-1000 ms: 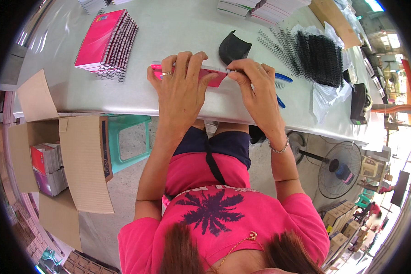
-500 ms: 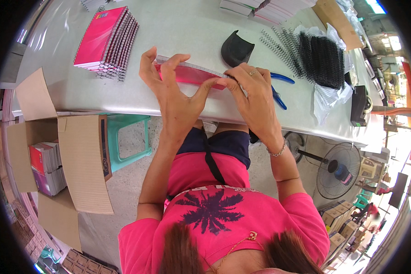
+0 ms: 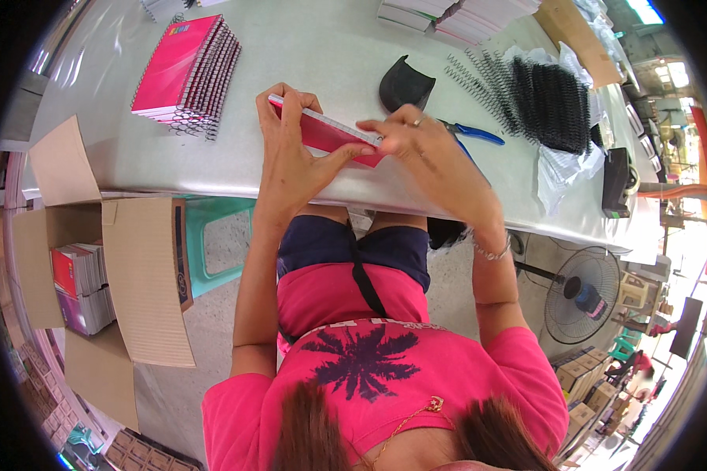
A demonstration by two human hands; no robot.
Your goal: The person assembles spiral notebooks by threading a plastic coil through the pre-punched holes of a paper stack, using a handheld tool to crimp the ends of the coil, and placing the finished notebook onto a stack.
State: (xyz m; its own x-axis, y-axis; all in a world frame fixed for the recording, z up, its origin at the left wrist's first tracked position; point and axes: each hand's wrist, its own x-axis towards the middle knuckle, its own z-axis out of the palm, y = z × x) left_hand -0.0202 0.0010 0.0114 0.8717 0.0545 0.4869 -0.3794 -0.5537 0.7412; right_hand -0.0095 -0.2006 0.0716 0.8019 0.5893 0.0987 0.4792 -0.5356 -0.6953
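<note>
A pink-covered notebook [image 3: 322, 132] stands on its edge on the grey table [image 3: 322, 55], white page edges up. My left hand [image 3: 294, 153] grips its left end, fingers curled over the top. At the right end my right hand [image 3: 420, 145] pinches the notebook's upper corner with the fingertips. A ring shows on one finger and a bracelet on the right wrist.
A stack of pink spiral notebooks [image 3: 184, 74] lies at the table's far left. A black curved piece [image 3: 404, 82], blue-handled pliers [image 3: 467, 133] and a heap of black wire coils [image 3: 546, 102] sit to the right. An open carton [image 3: 94, 267] with books and a fan [image 3: 581, 294] stand on the floor.
The notebook was lying nearly flat under both hands. It has been lifted onto its edge, and my hands have shifted toward its two ends.
</note>
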